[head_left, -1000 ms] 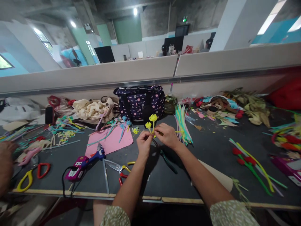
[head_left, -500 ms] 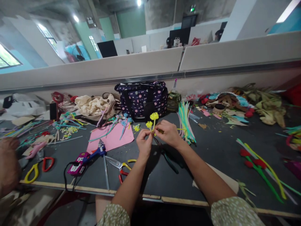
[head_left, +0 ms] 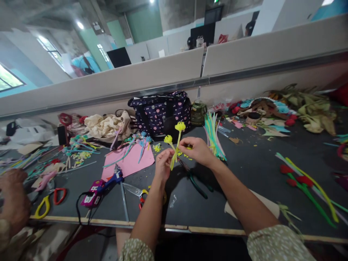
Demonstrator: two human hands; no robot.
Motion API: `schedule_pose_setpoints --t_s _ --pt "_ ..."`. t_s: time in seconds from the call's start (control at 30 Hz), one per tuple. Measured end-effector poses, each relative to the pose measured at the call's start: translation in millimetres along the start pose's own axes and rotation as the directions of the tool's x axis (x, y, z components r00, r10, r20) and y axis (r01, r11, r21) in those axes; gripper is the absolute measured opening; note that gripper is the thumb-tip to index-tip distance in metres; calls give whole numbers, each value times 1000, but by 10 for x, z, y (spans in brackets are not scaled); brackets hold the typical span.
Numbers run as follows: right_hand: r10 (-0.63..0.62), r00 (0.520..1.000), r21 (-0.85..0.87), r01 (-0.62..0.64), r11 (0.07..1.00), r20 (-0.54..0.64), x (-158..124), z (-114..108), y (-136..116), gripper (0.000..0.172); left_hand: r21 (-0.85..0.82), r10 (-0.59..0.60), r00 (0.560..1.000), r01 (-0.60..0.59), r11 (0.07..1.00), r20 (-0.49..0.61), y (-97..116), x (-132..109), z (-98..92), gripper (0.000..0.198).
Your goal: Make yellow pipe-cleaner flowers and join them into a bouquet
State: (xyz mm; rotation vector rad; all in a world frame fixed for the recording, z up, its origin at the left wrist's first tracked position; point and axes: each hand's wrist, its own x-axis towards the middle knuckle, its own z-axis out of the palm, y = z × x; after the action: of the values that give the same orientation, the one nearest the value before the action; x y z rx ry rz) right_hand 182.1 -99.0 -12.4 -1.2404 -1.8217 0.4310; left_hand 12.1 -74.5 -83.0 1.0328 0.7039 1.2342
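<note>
Head view: on the dark table [head_left: 241, 174] stands a patterned bag [head_left: 163, 114]; before it, your left hand [head_left: 163, 163] and right hand [head_left: 199, 150], close together, pinch two yellow flowers [head_left: 179, 126] (stems crossed, blooms up) between them.

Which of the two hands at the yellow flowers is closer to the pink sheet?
The left. The left hand is just to the right of the pink sheet, while the right hand is farther right, beyond the left one.
</note>
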Motion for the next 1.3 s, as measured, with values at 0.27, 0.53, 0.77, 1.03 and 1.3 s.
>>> schedule_pose_setpoints --t_s 0.27,0.53,0.77,1.03,1.3 --pt "22 999 -89 -19 996 39 -4 16 -52 12 185 62 996 -74 980 69 46 -24 -77 26" --pt "-173 985 -402 161 901 5 -18 68 -20 16 595 328 920 -389 703 213 111 9 -62 30" --pt "-243 970 -454 218 864 5 -66 159 -58 16 586 446 883 -442 680 148 147 -43 -52 31" --pt "-205 977 -322 177 930 -54 -121 260 -136 12 538 447 891 -417 732 83 149 -71 -68 15" --pt "-213 977 -470 180 864 -17 -141 187 -161 11 587 578 802 -541 602 147 226 -111 -11 10"
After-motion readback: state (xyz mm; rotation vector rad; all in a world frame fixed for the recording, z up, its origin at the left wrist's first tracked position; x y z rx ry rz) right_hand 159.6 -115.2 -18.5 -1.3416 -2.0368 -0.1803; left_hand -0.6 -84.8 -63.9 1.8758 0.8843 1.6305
